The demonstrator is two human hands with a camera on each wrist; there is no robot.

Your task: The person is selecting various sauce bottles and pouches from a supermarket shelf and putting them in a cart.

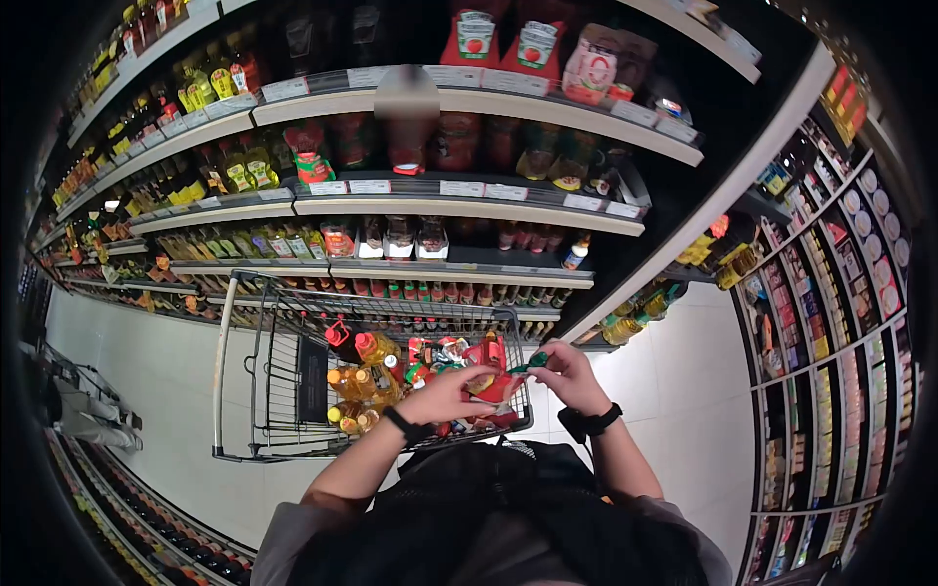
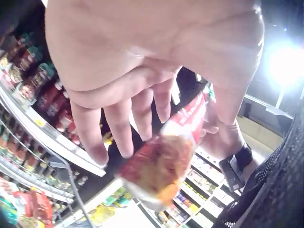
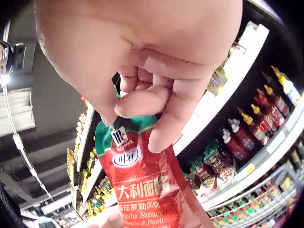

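Note:
A red sauce pouch with a green top [image 3: 142, 185] hangs upright in the right wrist view, its printed front facing that camera. My right hand [image 3: 142, 61] pinches its top corner between thumb and fingers; in the head view this hand [image 1: 574, 379] is over the cart's right end. My left hand [image 1: 447, 396] is at the pouch's left side. In the left wrist view the left hand's fingers [image 2: 124, 126] extend loosely beside the pouch [image 2: 164, 164], whose lower part shows food pictures. Whether the left hand touches it is unclear.
The wire shopping cart [image 1: 223, 366] stands ahead, holding bottles of yellow oil [image 1: 362, 383], a red-capped bottle and red packets. Beyond it run shelves [image 1: 469, 205] of sauces and bottles. More shelving [image 1: 831, 391] stands at the right, with pale floor [image 1: 674, 391] between.

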